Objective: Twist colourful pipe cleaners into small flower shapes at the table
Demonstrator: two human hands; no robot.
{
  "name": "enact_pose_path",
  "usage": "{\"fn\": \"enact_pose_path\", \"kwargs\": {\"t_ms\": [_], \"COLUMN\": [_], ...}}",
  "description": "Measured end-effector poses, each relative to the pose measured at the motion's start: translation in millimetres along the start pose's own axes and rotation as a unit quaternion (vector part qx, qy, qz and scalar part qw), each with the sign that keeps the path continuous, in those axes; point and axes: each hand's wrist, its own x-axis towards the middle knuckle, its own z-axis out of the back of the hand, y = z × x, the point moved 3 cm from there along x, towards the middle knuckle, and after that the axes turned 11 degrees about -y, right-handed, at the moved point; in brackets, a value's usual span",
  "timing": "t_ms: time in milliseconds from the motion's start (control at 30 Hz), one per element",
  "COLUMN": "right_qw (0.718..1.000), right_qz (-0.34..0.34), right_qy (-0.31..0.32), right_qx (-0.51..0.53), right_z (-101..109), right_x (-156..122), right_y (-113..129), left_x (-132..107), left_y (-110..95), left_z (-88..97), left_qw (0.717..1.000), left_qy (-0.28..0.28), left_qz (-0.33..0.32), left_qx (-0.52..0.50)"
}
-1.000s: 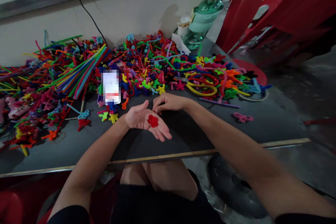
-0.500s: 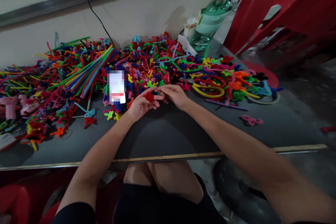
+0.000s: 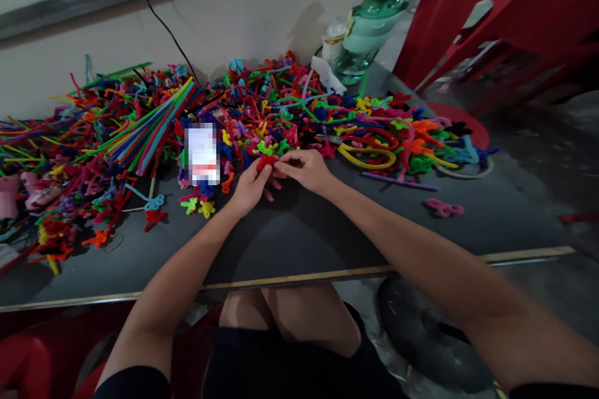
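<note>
A small red pipe-cleaner shape (image 3: 266, 162) is pinched between the thumb and fingers of my left hand (image 3: 251, 188). My right hand (image 3: 306, 169) meets it from the right, its thumb and forefinger closed against the red piece's edge. Just beyond my fingertips spreads a heap of coloured pipe cleaners and twisted shapes (image 3: 253, 118). To the left of my left hand a phone with a lit, blurred screen (image 3: 203, 153) leans on the heap. Scissors with yellow and red handles (image 3: 367, 161) rest to the right of my right hand.
A bundle of straight pipe cleaners (image 3: 154, 131) lies at left. A green water bottle (image 3: 369, 34) stands at the table's back right, before red chairs (image 3: 444, 12). A pink twisted piece (image 3: 443, 208) and a purple stem (image 3: 400, 181) are on the dark table (image 3: 299, 249).
My left thumb has come down onto the red piece, which lay across my fingers before. Both hands are now closer together around it. The view has shifted slightly.
</note>
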Motion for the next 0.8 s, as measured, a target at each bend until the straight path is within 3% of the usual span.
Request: {"fn": "enact_pose_path", "kwargs": {"t_ms": [200,400,500,667,800], "right_qw": [1.0,1.0,0.995,0.944,0.902], "right_qz": [0.005,0.012,0.045,0.147,0.175], "right_qy": [0.0,-0.002,0.005,0.003,0.022], "right_qx": [-0.012,-0.023,-0.086,-0.294,-0.394], "right_z": [0,3,1,-7,-10], "right_x": [2,3,1,-8,-11], "right_y": [-1,-2,0,12,16], "left_x": [5,7,6,9,11], "left_y": [-3,-4,-4,-3,-3], "left_z": [12.9,13.4,12.4,14.2,15.0], "left_qw": [0.994,0.994,0.993,0.983,0.983], "left_qy": [-0.103,-0.1,-0.117,-0.182,-0.182], "left_qz": [-0.032,-0.037,-0.031,-0.011,-0.013], "left_qx": [-0.003,0.013,0.015,0.026,0.018]}}
